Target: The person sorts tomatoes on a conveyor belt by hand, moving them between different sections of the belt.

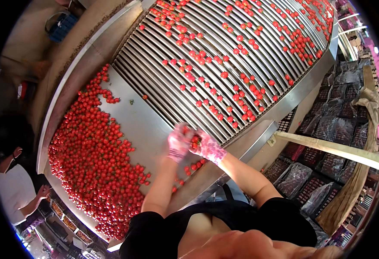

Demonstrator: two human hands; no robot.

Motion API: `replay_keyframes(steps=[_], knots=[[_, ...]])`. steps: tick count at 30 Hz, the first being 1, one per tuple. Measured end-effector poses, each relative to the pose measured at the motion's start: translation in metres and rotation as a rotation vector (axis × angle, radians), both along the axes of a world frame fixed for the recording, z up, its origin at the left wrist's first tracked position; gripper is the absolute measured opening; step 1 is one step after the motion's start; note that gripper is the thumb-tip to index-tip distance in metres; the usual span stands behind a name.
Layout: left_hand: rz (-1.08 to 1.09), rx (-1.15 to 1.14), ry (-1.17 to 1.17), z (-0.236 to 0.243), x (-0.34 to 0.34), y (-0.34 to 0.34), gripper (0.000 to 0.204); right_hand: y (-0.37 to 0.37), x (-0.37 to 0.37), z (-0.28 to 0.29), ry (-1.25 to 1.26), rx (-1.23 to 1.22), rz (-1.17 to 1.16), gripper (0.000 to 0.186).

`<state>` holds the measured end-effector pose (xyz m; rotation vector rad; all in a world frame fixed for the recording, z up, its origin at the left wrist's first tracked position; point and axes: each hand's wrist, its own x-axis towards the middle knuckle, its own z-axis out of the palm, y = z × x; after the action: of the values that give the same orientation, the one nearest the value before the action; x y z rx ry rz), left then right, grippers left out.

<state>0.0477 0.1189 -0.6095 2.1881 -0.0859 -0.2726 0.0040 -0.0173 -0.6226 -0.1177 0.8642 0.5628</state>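
My left hand (179, 142), in a pink patterned glove, is curled and slightly blurred above the lower edge of the roller conveyor (133, 52). My right hand (211, 149), in a similar glove, is closed around small red tomatoes (195, 142) with bits of green. The hands meet around these tomatoes; what the left fingers hold is partly hidden. Below them a steel tray (135, 121) bears a dense pile of red tomatoes (90, 164) at the left and a few loose ones (198, 165) beside my wrists. More tomatoes (252, 88) are scattered over the rollers.
Stacked dark crates (332, 125) with plastic covers stand at the right, behind a pale beam (327, 146). A person in a white top (14, 190) is at the lower left. A blue basket (60, 26) lies beyond the curved steel rim (55, 99).
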Motion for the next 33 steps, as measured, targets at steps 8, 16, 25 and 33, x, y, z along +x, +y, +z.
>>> replay_keyframes(steps=[8,16,25,33], knots=[[-0.016,-0.252,0.332,0.098,-0.041,-0.075,0.03,-0.069,-0.063,0.053,-0.071,0.073,-0.202,0.039],[-0.442,-0.069,0.389,0.175,-0.041,-0.109,0.046,-0.115,-0.074,0.117,-0.415,-0.366,-0.041,0.022],[-0.245,-0.105,0.361,0.186,-0.089,-0.116,0.063,-0.176,-0.13,0.13,-0.3,0.019,-0.284,0.03],[0.06,0.046,0.428,0.127,-0.154,0.017,0.049,-0.296,-0.221,0.107,-0.053,-0.224,-0.493,0.037]])
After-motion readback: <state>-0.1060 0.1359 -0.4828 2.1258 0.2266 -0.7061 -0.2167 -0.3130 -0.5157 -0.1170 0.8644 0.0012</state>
